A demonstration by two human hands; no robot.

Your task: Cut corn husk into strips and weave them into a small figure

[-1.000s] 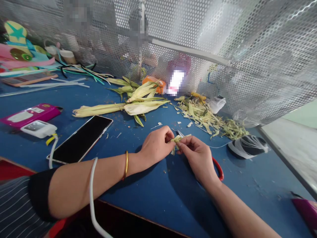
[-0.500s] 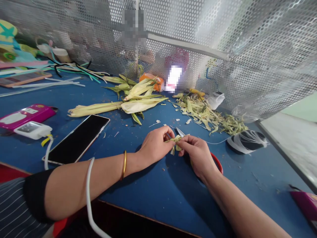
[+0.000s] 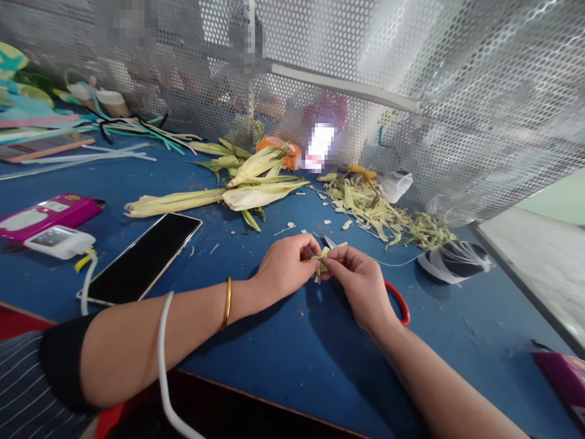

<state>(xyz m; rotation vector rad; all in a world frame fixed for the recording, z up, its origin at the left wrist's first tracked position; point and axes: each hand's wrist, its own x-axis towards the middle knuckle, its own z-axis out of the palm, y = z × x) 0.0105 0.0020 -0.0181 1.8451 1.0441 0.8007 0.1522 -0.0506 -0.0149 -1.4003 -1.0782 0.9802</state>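
Above the middle of the blue table, my left hand [image 3: 289, 263] and my right hand [image 3: 359, 277] meet, both pinching a small pale green piece of corn husk [image 3: 321, 268]. Its short ends stick out between and below my fingertips. Under and behind my right hand lies a pair of scissors [image 3: 398, 302] with a red handle; the blade tip shows beyond my fingers and the rest is hidden. Farther off are whole corn husks [image 3: 260, 194] in a bundle and a heap of cut husk scraps [image 3: 365, 204].
A dark phone [image 3: 144, 259] lies left of my hands, near a purple-and-white device [image 3: 50, 213]. White thread on a black spool [image 3: 453, 262] sits at the right. Perforated metal mesh [image 3: 333, 36] rises behind. A white cable [image 3: 163, 360] crosses over my left forearm.
My fingers have shifted slightly on the husk piece, and its hanging ends have turned. My right hand has moved a little left, showing more of the red scissor handle.
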